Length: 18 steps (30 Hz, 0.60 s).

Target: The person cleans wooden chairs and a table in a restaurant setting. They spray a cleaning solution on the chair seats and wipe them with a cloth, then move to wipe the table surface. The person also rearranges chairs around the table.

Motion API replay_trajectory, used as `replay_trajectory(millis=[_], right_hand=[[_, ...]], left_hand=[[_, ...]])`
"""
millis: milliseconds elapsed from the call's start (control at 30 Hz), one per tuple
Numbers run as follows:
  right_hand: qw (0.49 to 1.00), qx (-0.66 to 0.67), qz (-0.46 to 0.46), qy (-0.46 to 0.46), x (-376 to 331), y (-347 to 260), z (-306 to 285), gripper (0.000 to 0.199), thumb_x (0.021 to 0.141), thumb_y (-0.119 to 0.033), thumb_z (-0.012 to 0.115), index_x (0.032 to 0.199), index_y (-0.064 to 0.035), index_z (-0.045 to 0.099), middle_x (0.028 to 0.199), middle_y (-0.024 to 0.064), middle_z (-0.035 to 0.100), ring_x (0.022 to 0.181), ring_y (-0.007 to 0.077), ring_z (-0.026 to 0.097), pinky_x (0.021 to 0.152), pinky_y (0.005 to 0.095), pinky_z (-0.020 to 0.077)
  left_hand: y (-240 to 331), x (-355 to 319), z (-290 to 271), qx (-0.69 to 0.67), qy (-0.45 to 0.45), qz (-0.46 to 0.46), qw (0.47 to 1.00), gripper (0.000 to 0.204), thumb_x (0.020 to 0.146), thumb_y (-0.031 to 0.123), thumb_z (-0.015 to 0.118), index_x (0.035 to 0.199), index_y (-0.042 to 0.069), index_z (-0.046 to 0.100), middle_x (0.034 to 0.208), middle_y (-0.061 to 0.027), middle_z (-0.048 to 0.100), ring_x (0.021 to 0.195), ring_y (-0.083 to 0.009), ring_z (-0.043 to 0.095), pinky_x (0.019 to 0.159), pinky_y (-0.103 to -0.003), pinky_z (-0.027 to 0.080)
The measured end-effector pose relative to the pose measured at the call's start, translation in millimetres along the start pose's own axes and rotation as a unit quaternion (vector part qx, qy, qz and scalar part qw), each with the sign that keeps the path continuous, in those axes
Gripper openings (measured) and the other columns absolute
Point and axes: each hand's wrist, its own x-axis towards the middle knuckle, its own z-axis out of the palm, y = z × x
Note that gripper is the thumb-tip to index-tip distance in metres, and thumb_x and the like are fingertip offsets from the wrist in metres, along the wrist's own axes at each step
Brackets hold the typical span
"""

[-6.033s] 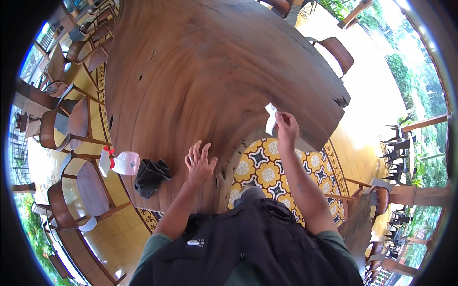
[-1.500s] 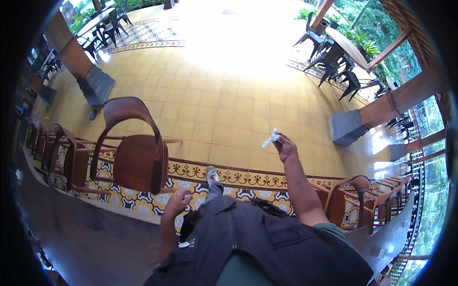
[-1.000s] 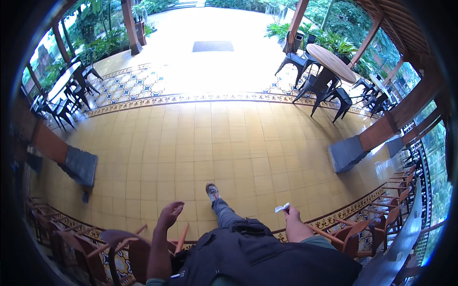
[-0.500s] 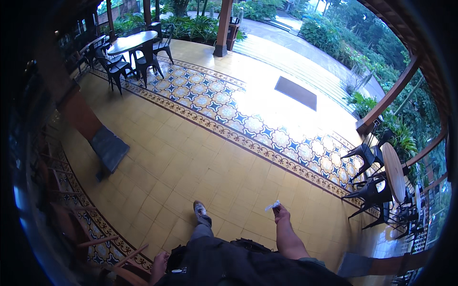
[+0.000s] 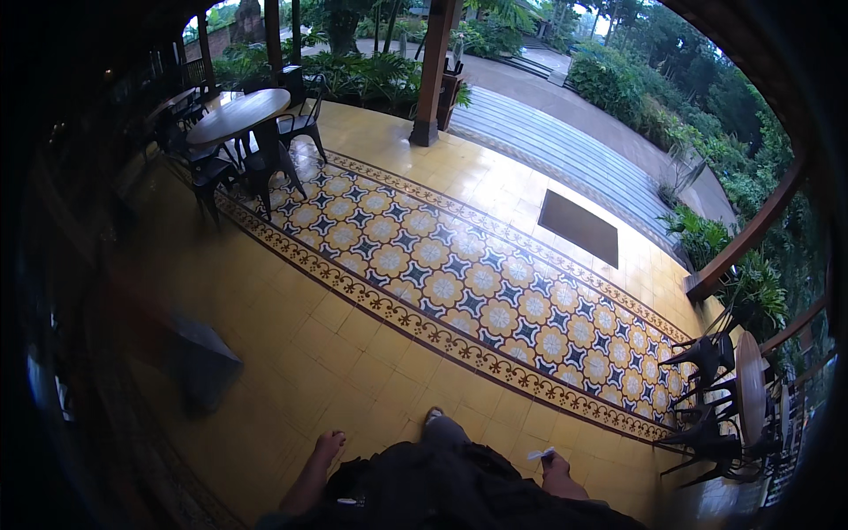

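Observation:
My right hand (image 5: 556, 465) hangs low in front of my right side, its fingers closed on a small whitish crumpled piece (image 5: 536, 455). It looks thin, like tissue or clear plastic; I cannot tell which. To the left, my left hand (image 5: 330, 444) swings at waist height with its fingers curled in, and nothing shows in it. Between the hands, one shoe (image 5: 434, 412) pokes out ahead of my dark clothing on the yellow tiled floor (image 5: 371, 389).
A patterned tile band (image 5: 459, 283) crosses the floor ahead, with a dark doormat (image 5: 579, 228) beyond it. Round tables with black metal chairs stand far left (image 5: 238, 117) and right (image 5: 751, 389). Wooden posts (image 5: 435, 75) and a grey post base (image 5: 201, 362) rise nearby.
The view has shifted forward, bringing the patterned band nearer. My left hand has swung forward and up; my right hand has drawn back closer to my body, still holding the whitish piece.

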Motion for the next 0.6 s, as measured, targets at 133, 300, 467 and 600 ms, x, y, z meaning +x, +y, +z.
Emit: replay_trajectory(millis=[133, 300, 467, 600], right_hand=[[0.998, -0.014, 0.028, 0.046, 33, 32, 122, 0.006, 0.089, 0.008, 0.066, 0.095, 0.0094, 0.066, 0.088, 0.0169, 0.068, 0.081, 0.0309, 0.071, 0.073, 0.0422, 0.0658], [0.997, -0.052, 0.060, -0.023, 63, 72, 398, 0.007, 0.090, 0.005, 0.066, 0.096, 0.0072, 0.067, 0.087, 0.0166, 0.068, 0.079, 0.0296, 0.071, 0.070, 0.0394, 0.0656], [0.958, -0.131, 0.092, -0.238, 20, 100, 743, 0.016, 0.090, -0.003, 0.069, 0.104, 0.0043, 0.068, 0.096, 0.0115, 0.069, 0.089, 0.0265, 0.070, 0.083, 0.0354, 0.0612], [0.853, -0.226, -0.076, -0.464, -52, 129, 991, 0.024, 0.092, -0.001, 0.067, 0.115, 0.0054, 0.065, 0.110, 0.0137, 0.067, 0.102, 0.0262, 0.067, 0.088, 0.0346, 0.0595]], left_hand=[[191, 105, -17, -0.016, -0.032, 0.089, 0.995, 0.036, 0.101, 0.022, 0.056, 0.129, 0.000, 0.061, 0.114, -0.0098, 0.069, 0.102, -0.0190, 0.066, 0.090, -0.035, 0.053], [288, 223, -41, -0.044, -0.009, 0.034, 0.998, 0.031, 0.099, 0.023, 0.058, 0.121, 0.003, 0.064, 0.104, -0.0053, 0.070, 0.087, -0.0173, 0.066, 0.079, -0.033, 0.053], [310, 295, -81, -0.133, 0.025, -0.096, 0.986, 0.028, 0.098, 0.023, 0.058, 0.118, 0.005, 0.066, 0.099, -0.0033, 0.070, 0.079, -0.0167, 0.065, 0.075, -0.033, 0.052], [347, 340, -101, -0.205, 0.056, -0.160, 0.964, 0.028, 0.098, 0.023, 0.058, 0.117, 0.005, 0.066, 0.098, -0.0032, 0.070, 0.078, -0.0168, 0.065, 0.074, -0.033, 0.052]])
